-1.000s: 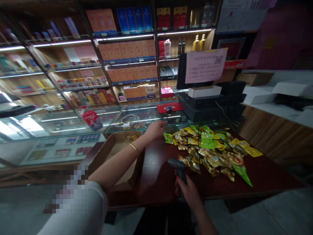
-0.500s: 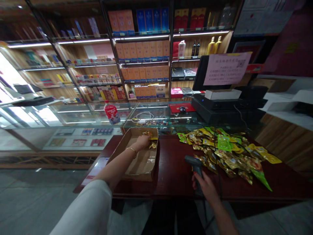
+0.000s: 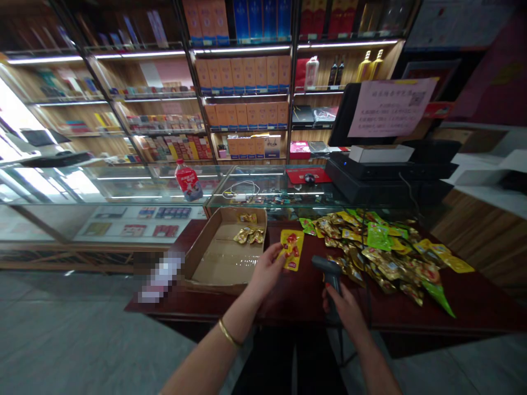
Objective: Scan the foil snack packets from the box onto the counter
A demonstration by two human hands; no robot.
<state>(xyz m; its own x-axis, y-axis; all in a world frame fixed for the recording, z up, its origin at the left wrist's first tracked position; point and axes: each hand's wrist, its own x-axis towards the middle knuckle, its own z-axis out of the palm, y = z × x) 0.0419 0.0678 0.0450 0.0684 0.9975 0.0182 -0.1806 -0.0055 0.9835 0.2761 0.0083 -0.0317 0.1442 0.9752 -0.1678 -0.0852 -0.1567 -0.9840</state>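
Note:
My left hand (image 3: 268, 270) pinches a yellow snack packet (image 3: 292, 250) with a red picture by its left edge, holding it up over the table. In my right hand (image 3: 343, 308) is a dark barcode scanner (image 3: 328, 270), gripped round its handle, its head pointing left toward the packet. To the left stands an open cardboard box (image 3: 222, 269) with a few gold packets (image 3: 249, 236) at its far right side. A heap of gold, yellow and green snack packets (image 3: 382, 258) lies to the right of the scanner.
Behind the dark red table (image 3: 280, 299) runs a glass display counter (image 3: 263, 181) with a red bottle (image 3: 188, 180) on it. A monitor (image 3: 343, 118) stands back right, a paper notice (image 3: 391, 108) across its front. The scanner's cable hangs down near my right hand.
My left hand has come out of the cardboard box and moved right, now with a yellow snack packet in it. My right hand still holds the scanner in about the same place.

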